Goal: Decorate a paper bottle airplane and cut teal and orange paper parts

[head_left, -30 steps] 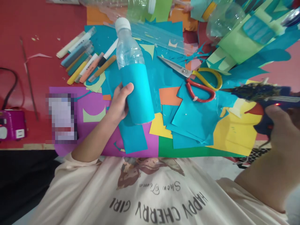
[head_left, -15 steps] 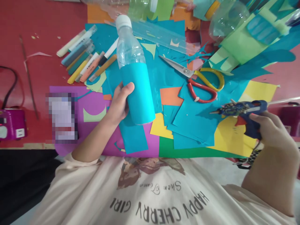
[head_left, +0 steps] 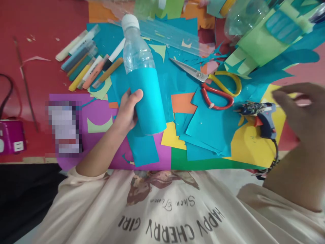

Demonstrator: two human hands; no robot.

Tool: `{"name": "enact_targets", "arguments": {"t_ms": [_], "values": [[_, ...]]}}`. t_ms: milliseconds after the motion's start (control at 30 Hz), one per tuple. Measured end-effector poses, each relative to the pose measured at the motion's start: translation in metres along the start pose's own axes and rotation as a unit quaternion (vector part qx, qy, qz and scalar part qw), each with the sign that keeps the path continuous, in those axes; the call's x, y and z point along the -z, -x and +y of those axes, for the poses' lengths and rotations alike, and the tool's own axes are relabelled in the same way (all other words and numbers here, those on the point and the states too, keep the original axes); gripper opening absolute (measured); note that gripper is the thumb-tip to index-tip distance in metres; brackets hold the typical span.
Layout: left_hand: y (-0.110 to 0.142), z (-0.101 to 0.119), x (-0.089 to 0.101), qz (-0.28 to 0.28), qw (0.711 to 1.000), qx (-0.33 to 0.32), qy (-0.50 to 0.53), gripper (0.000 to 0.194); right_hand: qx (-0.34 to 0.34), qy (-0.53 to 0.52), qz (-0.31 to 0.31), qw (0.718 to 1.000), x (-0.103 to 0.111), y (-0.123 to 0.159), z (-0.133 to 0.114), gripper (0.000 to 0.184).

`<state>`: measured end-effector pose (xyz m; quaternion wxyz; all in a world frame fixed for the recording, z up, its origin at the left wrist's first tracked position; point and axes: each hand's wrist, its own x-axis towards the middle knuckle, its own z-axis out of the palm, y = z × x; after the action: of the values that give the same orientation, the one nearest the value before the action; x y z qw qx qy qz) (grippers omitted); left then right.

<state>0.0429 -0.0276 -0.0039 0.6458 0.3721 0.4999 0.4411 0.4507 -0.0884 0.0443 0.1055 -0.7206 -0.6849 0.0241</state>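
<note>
A clear plastic bottle (head_left: pixel 147 98) with a white cap has blue paper wrapped round its lower half. My left hand (head_left: pixel 129 110) grips it around the paper, thumb on the front, and the bottle tilts a little to the left. On the yellow paper at the right lies a dark blue glue gun (head_left: pixel 265 118), its nozzle pointing left and its cord running down. Just right of it, my right hand (head_left: pixel 301 105) is raised and holds nothing; its fingers are curved with a gap between them and the thumb. Scissors (head_left: pixel 205 79) with yellow and red handles lie open between the bottle and the glue gun.
Several markers (head_left: pixel 83 61) lie at upper left. A phone (head_left: pixel 64 128), blurred out, rests on purple paper (head_left: pixel 100 105). Blue paper sheets (head_left: pixel 208 128) cover the middle. Another clear bottle (head_left: pixel 245 18) and a green paper piece (head_left: pixel 269 44) stand at upper right.
My right hand has let go of the glue gun, which now lies on the yellow paper, and has moved up and away. My left hand still holds the bottle.
</note>
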Motion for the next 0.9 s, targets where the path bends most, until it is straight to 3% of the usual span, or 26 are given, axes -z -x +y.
{"name": "enact_targets", "arguments": {"t_ms": [67, 133, 200, 300, 467, 567, 700, 733, 800, 867, 900], "values": [[0.001, 0.001, -0.001, 0.002, 1.0, -0.001, 0.001, 0.073, 0.042, -0.025, -0.027, 0.998, -0.009, -0.027, -0.036, 0.031], [0.002, 0.001, -0.002, 0.002, 1.0, -0.002, 0.001, 0.073, 0.103, -0.029, -0.091, 0.99, -0.021, -0.051, -0.061, 0.034], [0.002, 0.001, -0.002, -0.001, 1.0, -0.006, 0.0, 0.071, 0.127, 0.018, -0.163, 0.978, -0.034, -0.07, -0.075, 0.049], [0.002, 0.001, -0.002, 0.001, 1.0, -0.011, -0.004, 0.069, 0.154, 0.036, -0.192, 0.968, -0.046, -0.087, -0.079, 0.058], [0.002, 0.001, -0.002, 0.009, 1.0, -0.009, -0.001, 0.073, 0.175, 0.031, -0.184, 0.967, -0.057, -0.106, -0.077, 0.055], [0.002, 0.0, -0.003, 0.008, 1.0, -0.011, -0.008, 0.071, 0.172, 0.004, -0.138, 0.975, -0.064, -0.118, -0.081, 0.054], [0.002, 0.0, -0.003, 0.012, 1.0, 0.0, 0.002, 0.067, 0.17, -0.035, -0.06, 0.983, -0.062, -0.118, -0.099, 0.035], [0.002, 0.001, -0.003, 0.014, 1.0, 0.005, 0.009, 0.066, 0.17, -0.058, -0.037, 0.983, -0.06, -0.112, -0.107, 0.033], [0.002, 0.002, -0.003, 0.021, 0.999, 0.012, 0.021, 0.065, 0.158, -0.205, 0.016, 0.966, -0.059, -0.095, -0.128, 0.036], [0.002, 0.003, -0.003, 0.024, 0.999, 0.016, 0.025, 0.064, 0.114, -0.413, 0.011, 0.903, -0.063, -0.074, -0.151, 0.039], [0.002, 0.003, -0.003, 0.024, 0.999, 0.014, 0.023, 0.063, 0.075, -0.49, -0.026, 0.868, -0.068, -0.064, -0.162, 0.043]]}}
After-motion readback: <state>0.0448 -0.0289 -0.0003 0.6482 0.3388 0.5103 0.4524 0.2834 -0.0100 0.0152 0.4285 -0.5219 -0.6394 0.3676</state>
